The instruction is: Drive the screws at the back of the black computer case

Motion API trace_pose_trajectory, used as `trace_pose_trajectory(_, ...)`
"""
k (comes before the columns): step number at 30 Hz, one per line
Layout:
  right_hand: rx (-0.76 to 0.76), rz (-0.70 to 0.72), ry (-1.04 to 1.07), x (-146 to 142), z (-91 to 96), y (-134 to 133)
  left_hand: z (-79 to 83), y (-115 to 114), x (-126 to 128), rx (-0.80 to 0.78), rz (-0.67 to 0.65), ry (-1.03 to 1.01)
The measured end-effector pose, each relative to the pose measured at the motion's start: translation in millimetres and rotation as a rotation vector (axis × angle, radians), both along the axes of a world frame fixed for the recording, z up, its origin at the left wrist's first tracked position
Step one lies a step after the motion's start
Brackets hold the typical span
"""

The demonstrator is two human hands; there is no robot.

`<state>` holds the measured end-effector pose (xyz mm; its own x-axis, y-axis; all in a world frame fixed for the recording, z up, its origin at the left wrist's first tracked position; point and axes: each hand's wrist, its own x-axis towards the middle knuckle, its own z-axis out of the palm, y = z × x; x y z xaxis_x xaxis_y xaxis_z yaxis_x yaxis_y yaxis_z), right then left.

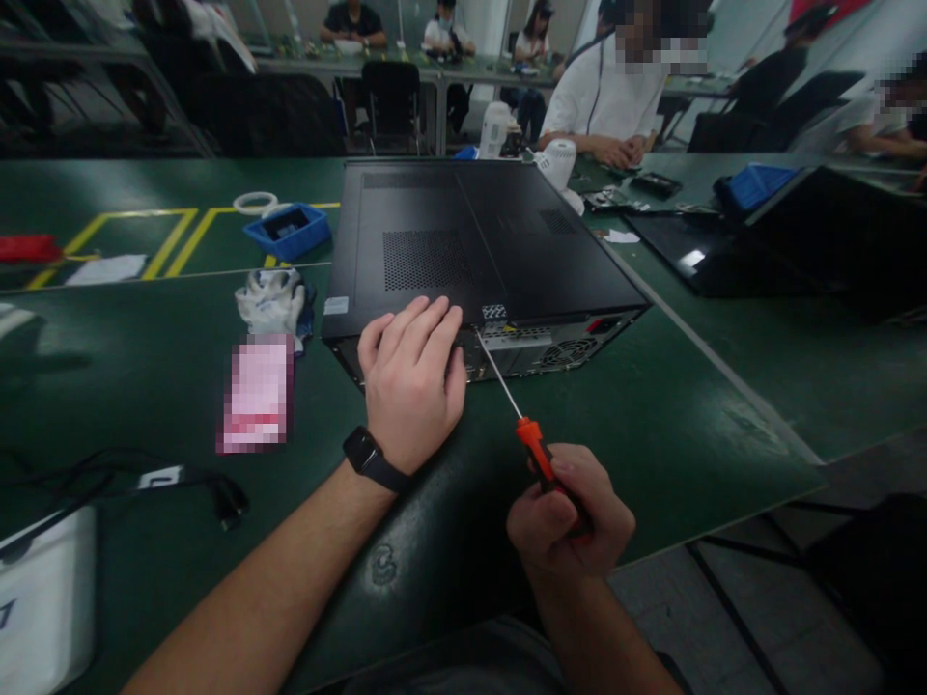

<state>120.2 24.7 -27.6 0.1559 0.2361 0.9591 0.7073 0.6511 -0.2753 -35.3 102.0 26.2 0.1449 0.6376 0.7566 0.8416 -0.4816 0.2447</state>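
A black computer case (521, 232) lies on its side on the green table, its rear panel with ports and a fan grille facing me. My left hand (416, 376) rests over the near edge of the case, fingers stretched out on the top panel and thumb down by the rear. In my right hand (575, 512) is a screwdriver (532, 439) with a red and black handle, my fingers wrapped round it. Its thin shaft points up to the rear panel's upper edge, just right of my left hand. Whether the tip sits in a screw is too small to tell.
Left of the case are work gloves (271, 299), a blurred pink packet (257, 391) and a blue bin (290, 232). Black cables (228, 497) and a white device (54, 589) lie nearer. A dark panel (688, 251) is at right. A person in white (601, 97) sits across.
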Motion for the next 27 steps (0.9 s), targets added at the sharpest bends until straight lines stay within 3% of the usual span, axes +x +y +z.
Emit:
trace_pose_trajectory(5, 0.058, 0.079, 0.076, -7.7, 4.1, 7.0, -1.1, 0.8, -0.4, 0.013, 0.004, 0.005)
trace_pose_trajectory(9, 0.117, 0.049, 0.084, -7.9, 3.7, 8.3, -1.2, 0.9, -0.2, 0.017, -0.001, 0.005)
trace_pose_trajectory(14, 0.033, 0.004, 0.032, -1.4, -2.6, 3.7, -1.6, 1.4, -0.3, 0.012, -0.016, -0.017)
trace_pose_trajectory(21, 0.06, 0.111, 0.089, -8.1, 4.6, 7.5, -2.0, 1.5, -0.1, 0.02, -0.008, -0.009)
trace_pose_trajectory(27, 0.0, 0.016, -0.017, -1.2, 5.9, -0.2, -2.4, 1.6, 0.0, 0.007, -0.018, -0.026)
